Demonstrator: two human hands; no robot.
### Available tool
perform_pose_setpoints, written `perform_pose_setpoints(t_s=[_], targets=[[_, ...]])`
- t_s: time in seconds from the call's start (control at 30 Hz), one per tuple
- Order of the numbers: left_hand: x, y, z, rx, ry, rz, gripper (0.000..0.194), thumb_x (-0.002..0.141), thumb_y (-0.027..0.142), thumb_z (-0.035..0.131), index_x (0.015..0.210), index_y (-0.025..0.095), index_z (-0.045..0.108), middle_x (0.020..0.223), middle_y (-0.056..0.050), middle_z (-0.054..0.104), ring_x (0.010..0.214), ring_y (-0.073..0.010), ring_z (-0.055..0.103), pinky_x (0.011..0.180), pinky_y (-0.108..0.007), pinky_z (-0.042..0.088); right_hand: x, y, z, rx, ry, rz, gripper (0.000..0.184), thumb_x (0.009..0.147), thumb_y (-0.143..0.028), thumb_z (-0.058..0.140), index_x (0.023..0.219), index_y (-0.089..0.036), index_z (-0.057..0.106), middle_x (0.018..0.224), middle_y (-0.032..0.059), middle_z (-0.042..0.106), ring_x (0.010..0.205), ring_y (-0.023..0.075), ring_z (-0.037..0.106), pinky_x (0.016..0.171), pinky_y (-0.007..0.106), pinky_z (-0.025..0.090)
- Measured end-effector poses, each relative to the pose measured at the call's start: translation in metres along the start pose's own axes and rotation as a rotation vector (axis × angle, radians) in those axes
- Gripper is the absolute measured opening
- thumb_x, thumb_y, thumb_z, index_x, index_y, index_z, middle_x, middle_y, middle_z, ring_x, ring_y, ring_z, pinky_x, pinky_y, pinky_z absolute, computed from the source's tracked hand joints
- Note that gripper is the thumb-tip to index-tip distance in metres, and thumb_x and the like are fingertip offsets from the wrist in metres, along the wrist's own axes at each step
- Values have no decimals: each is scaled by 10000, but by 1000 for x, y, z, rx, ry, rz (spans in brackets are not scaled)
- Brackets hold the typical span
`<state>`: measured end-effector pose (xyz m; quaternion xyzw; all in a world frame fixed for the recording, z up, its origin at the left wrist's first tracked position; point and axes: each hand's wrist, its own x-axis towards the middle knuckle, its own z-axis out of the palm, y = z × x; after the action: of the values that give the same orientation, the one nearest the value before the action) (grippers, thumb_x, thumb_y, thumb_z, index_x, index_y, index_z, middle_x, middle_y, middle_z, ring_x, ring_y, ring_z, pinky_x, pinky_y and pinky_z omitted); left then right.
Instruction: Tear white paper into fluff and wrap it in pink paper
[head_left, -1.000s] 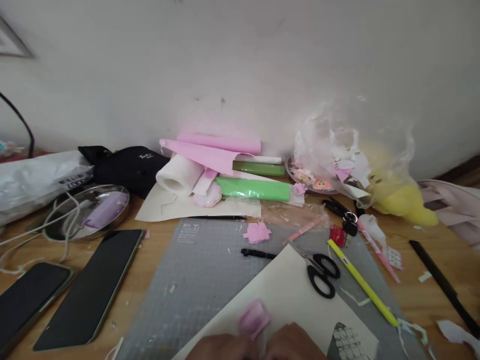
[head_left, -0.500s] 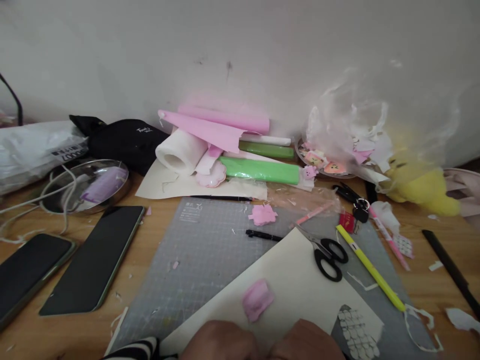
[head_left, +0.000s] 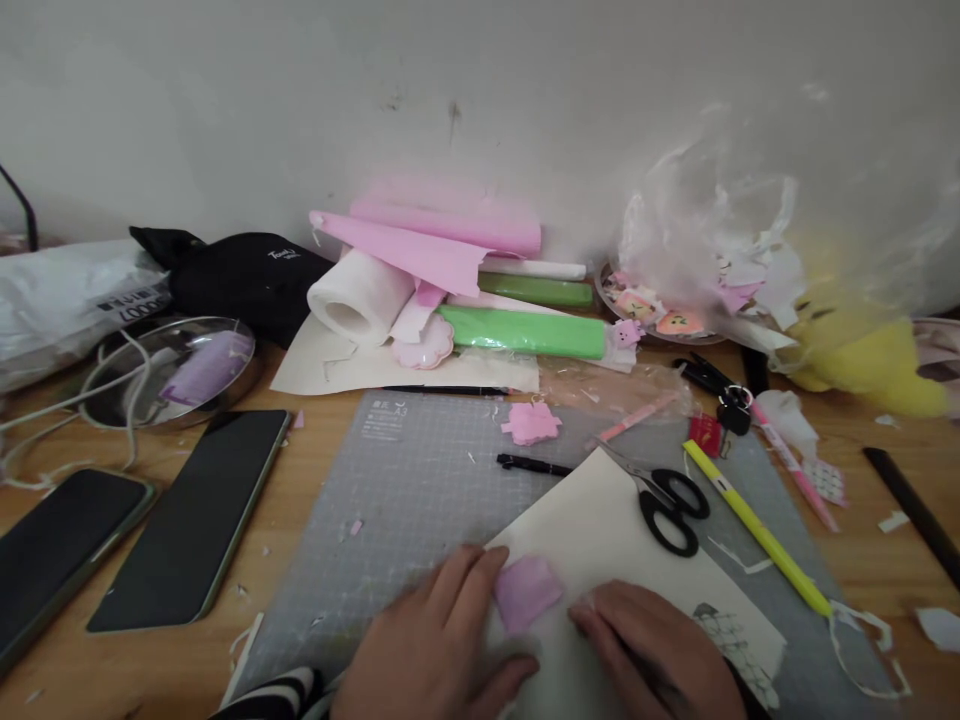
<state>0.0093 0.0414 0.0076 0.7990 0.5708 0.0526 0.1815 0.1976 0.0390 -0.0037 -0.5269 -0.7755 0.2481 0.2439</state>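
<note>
My left hand (head_left: 431, 640) lies with its fingers stretched out over the near-left edge of a cream paper sheet (head_left: 577, 520). Its fingertips are beside a small pink-purple piece (head_left: 528, 594), whose material I cannot make out. On the other side of that piece, my right hand (head_left: 652, 645) has its fingers curled and pressed together at the tips. Whatever it may be pinching is too small and blurred to name. Black-handled scissors (head_left: 675, 510) rest at the sheet's right corner. A grid-patterned piece (head_left: 731, 640) sits partly behind my right hand.
Under the sheet is a grey cutting mat (head_left: 352, 560). A yellow pen-like tool (head_left: 757, 527), a pink paper shape (head_left: 531, 424) and a black pen (head_left: 534, 465) lie around it. Two phones (head_left: 191, 520) are at left; rolls, including green (head_left: 525, 333), stand by the wall.
Both hands have come up from the bottom edge onto the paper. My left hand has spread its fingers beside the pink-purple piece, and my right hand has come up on its right.
</note>
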Motion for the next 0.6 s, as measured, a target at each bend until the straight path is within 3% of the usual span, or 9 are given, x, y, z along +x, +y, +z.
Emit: perform_pose_setpoints(t_s=[0.13, 0.43, 0.6], targets=[[7, 3, -3, -9, -38, 25, 303, 700, 279, 548, 998, 245, 506, 998, -25, 578, 803, -184, 596, 626, -297, 515, 4, -1, -4, 133, -96, -29, 166, 769, -145, 462, 808, -201, 613, 749, 24, 638, 694, 112, 576, 635, 188, 445], [5, -6, -4, -195, -49, 150, 317, 674, 224, 570, 978, 276, 498, 893, 29, 628, 712, -148, 609, 603, -250, 512, 7, -6, -6, 194, -132, 191, 176, 747, -259, 505, 608, -184, 581, 533, -14, 562, 503, 91, 500, 476, 181, 375], [4, -7, -3, -195, -25, 229, 319, 673, 257, 584, 982, 261, 505, 863, 22, 652, 691, -144, 618, 588, -221, 511, 4, -6, -3, 309, -32, 141, 197, 797, -213, 429, 730, -204, 614, 668, -2, 636, 632, 101, 560, 589, 193, 396]])
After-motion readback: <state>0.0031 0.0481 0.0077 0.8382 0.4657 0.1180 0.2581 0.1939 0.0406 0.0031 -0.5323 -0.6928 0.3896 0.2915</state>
